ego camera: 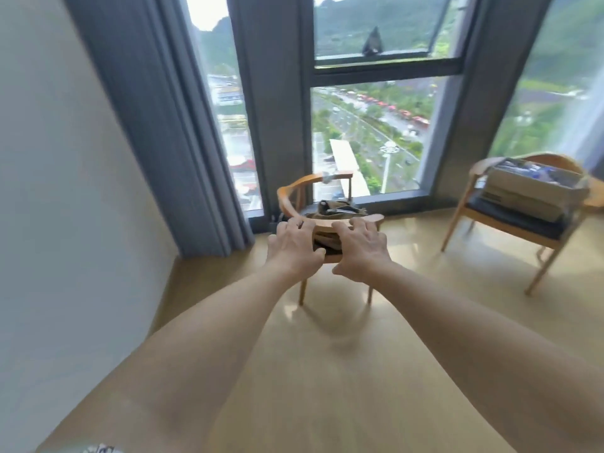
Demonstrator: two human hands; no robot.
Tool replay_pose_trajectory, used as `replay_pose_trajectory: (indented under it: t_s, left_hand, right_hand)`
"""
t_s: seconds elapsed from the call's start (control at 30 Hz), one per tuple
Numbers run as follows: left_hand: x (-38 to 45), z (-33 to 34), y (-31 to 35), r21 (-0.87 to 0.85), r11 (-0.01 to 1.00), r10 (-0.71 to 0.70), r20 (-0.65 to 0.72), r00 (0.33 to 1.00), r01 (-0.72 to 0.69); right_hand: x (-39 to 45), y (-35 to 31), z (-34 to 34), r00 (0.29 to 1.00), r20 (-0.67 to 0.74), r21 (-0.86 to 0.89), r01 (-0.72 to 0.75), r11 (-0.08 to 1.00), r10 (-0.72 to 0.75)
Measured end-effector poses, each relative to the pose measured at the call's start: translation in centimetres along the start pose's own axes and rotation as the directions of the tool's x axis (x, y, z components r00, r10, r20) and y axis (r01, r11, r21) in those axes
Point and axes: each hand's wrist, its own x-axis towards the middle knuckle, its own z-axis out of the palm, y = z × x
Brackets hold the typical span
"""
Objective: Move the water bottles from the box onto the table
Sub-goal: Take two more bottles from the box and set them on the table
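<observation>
Wood floor (327,371), window (376,132); both hands' fingers (366,228) spread, released, over chair (294,194).

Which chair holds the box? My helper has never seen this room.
Start at the big window. Two wooden chairs stand before it; take the right chair. It alone carries the cardboard box; the middle chair holds only a small bag.

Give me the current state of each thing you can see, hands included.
left hand: open, fingers spread, reaching toward the near chair
right hand: open, fingers spread, holding nothing
near chair: upright, bag on seat
bag: unclear if open
box: on far chair, top open, contents blurred
far chair: upright
upper window: tilted open
</observation>
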Motion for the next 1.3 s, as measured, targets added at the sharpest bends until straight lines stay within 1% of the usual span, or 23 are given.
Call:
replay_pose_trajectory:
  t_s: [0.1,0.23,0.33,0.5,0.6,0.67,0.73,0.87,0.97,1.03,1.1,1.2,1.3]
  left_hand:
    - [4.3,3.2,4.6,-0.013,0.992,0.126,0.051,0.991,-0.126]
    - [10.4,7.1,10.0,-0.04,0.951,0.309,0.095,0.946,-0.307]
    - [15.7,9.4,13.5,-0.064,0.908,0.418,0.11,0.902,-0.413]
    - [24.7,11.8,18.2,-0.105,0.852,0.524,0.129,0.842,-0.514]
    - [29.0,13.2,20.3,-0.117,0.825,0.565,0.138,0.813,-0.553]
    - [32.2,14.7,21.9,-0.135,0.819,0.573,0.136,0.808,-0.558]
    - [34.8,16.7,23.6,-0.139,0.815,0.579,0.149,0.802,-0.562]
    - [39.4,21.6,27.7,-0.15,0.78,0.626,0.193,0.756,-0.608]
    - [42.8,25.1,32.0,-0.153,0.749,0.662,0.181,0.727,-0.644]
    - [45.1,27.0,35.2,-0.141,0.729,0.684,0.169,0.709,-0.67]
    - [47.6,28.9,38.7,-0.151,0.726,0.687,0.171,0.706,-0.671]
    - [51.4,30.6,44.1,-0.185,0.738,0.675,0.197,0.711,-0.649]
    - [55.4,31.5,49.5,-0.228,0.754,0.655,0.181,0.734,-0.616]
  right_hand:
    - [0.8,5.9,-0.1,0.988,0.008,-0.012,-0.157,0.988,0.157]
    - [3.4,13.0,-0.6,0.934,-0.019,-0.024,-0.358,0.933,0.357]
    - [6.5,17.0,-1.0,0.887,-0.078,-0.034,-0.458,0.888,0.455]
    - [12.7,21.9,-2.2,0.804,-0.149,-0.035,-0.586,0.809,0.576]
    - [15.3,24.5,-3.1,0.764,-0.175,-0.016,-0.633,0.774,0.621]
    - [17.1,26.5,-3.4,0.732,-0.175,0.019,-0.666,0.746,0.658]
    - [18.4,28.8,-3.5,0.71,-0.145,0.032,-0.692,0.721,0.689]
    - [21.0,34.6,-3.5,0.671,-0.086,0.033,-0.737,0.675,0.737]
    - [23.2,39.8,-3.0,0.641,-0.064,0.047,-0.763,0.644,0.764]
    - [24.9,43.6,-2.8,0.633,-0.062,0.052,-0.77,0.636,0.772]
    - [26.8,47.8,-3.1,0.631,-0.054,0.064,-0.771,0.634,0.774]
    - [29.9,54.1,-4.4,0.643,-0.033,0.066,-0.763,0.643,0.766]
    - [33.2,60.1,-5.7,0.651,-0.025,0.08,-0.755,0.65,0.759]
